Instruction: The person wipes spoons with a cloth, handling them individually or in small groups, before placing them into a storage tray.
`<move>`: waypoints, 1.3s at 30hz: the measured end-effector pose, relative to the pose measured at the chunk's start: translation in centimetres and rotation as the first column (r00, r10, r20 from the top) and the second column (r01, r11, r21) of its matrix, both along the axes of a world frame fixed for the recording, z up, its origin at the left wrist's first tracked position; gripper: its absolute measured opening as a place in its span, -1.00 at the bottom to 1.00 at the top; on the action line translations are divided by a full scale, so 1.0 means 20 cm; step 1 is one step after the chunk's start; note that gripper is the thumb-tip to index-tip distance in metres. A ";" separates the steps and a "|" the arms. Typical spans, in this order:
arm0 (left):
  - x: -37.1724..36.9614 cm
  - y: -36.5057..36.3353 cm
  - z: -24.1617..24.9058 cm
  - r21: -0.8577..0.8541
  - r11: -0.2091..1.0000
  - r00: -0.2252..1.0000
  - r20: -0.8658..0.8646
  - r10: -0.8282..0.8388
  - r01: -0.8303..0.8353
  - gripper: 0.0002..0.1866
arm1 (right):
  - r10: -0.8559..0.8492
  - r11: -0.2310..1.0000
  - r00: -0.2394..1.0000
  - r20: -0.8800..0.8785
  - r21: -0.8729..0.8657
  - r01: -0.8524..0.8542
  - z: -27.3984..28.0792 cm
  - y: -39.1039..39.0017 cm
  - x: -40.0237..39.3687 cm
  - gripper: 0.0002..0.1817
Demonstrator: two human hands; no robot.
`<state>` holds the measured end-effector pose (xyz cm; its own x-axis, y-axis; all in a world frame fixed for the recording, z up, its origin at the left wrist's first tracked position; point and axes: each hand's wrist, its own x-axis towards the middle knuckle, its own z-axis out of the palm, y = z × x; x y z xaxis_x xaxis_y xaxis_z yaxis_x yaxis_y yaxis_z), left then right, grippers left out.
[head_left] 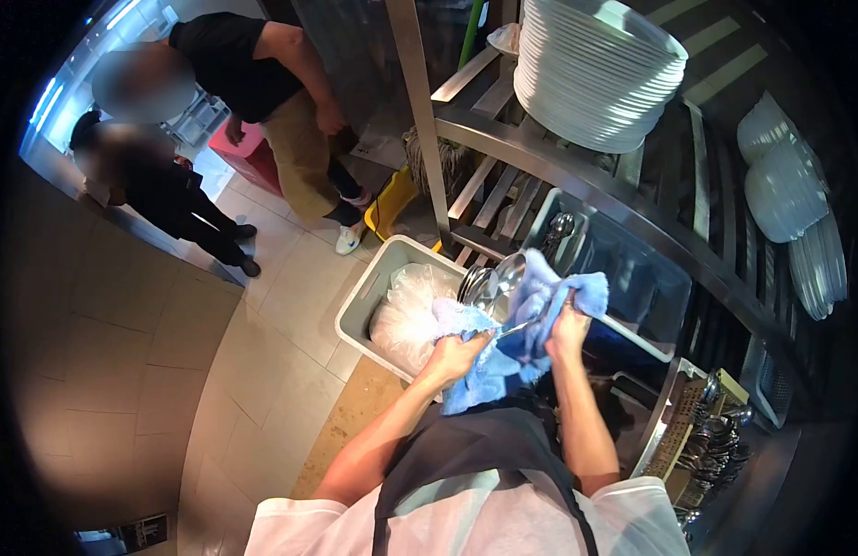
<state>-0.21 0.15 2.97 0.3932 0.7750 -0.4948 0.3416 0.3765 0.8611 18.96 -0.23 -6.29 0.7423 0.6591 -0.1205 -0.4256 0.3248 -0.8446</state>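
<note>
A blue cloth (489, 380) is bunched between my two hands, in front of my dark apron. My left hand (460, 357) is closed on its left part. Higher and to the right, my right hand (568, 331) grips another fold of the same cloth. A thin shiny metal piece shows between the hands, partly wrapped; its kind is hidden by the fabric. Just beyond them is a pale grey bin (353, 324) with a clear plastic bag (412, 310) inside. Shiny rounded metal ware (489, 285) lies beside the bag, partly covered by the cloth.
A metal rack (577, 153) holds stacked white plates (600, 79). A grey tub (633, 278) contains metal utensils (561, 225). At right stands a basket (675, 435) by several spoons and forks (716, 449). A yellow bucket (392, 199) and two people stand beyond.
</note>
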 end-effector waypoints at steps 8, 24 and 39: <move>0.05 -0.04 -0.21 -0.133 0.963 0.936 0.236 0.260 -0.234 -0.77 | 0.222 0.971 0.911 -0.348 -0.006 -0.238 0.15 -0.03 -0.17 -0.73; 0.11 -0.03 -0.27 0.181 0.938 0.946 0.188 0.263 -0.296 -0.79 | 0.166 0.982 0.855 -0.491 0.001 -0.190 0.20 0.08 -0.26 -0.77; -0.06 0.03 0.07 -0.015 0.990 0.985 -0.097 -0.143 0.142 -0.76 | 0.854 0.477 0.189 0.484 -0.587 -0.654 0.39 -0.10 0.21 -0.63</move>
